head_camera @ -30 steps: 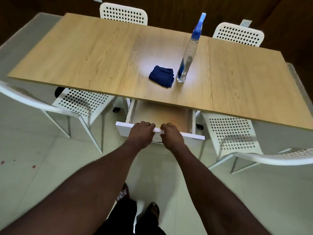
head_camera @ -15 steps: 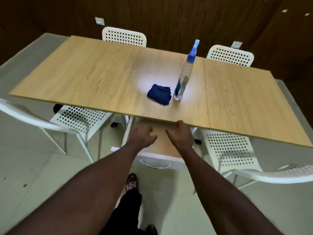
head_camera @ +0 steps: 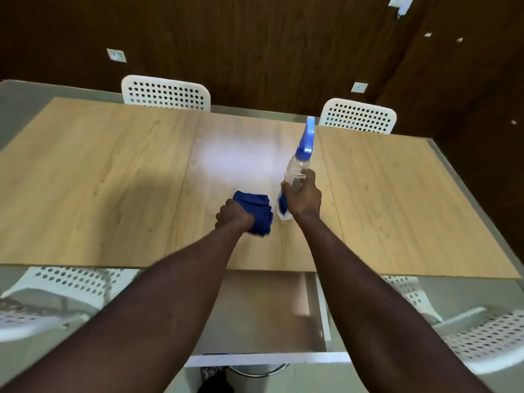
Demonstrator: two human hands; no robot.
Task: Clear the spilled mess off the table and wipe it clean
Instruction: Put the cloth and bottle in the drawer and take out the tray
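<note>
**Both grips closed on cloth and bottle, middle of the bench**

Nearest, below the near edge of the bench (head_camera: 113,180), a white drawer (head_camera: 263,310) stands pulled out, its front panel toward the person and a curved metal handle (head_camera: 256,371) under it. The inside of the drawer that shows between the arms is bare. 2 white perforated chairs flank it, 1 by the near left corner (head_camera: 56,296) and 1 by the near right corner (head_camera: 482,336).

Both forearms reach over the near edge onto the middle 1 of the bench's 3 wood panels. The left grip (head_camera: 234,217) is curled tight round a bunched dark blue cloth (head_camera: 258,211), which lies on the bench closer to the near edge than the far. Just beside it to the right, the right grip (head_camera: 303,197) is wrapped round the clear body of a spray bottle (head_camera: 296,168), fingers and thumb clamped on its lower half. The blue trigger head (head_camera: 306,140) points toward the far edge. Whether the base touches the bench cannot be told.

A pale glare (head_camera: 232,157) sits on the wood beyond the cloth.

Past the far edge stand 2 more white chairs, left (head_camera: 166,93) and right (head_camera: 358,116), against a dark wood wall (head_camera: 255,46) with small white plates (head_camera: 116,55).
</note>
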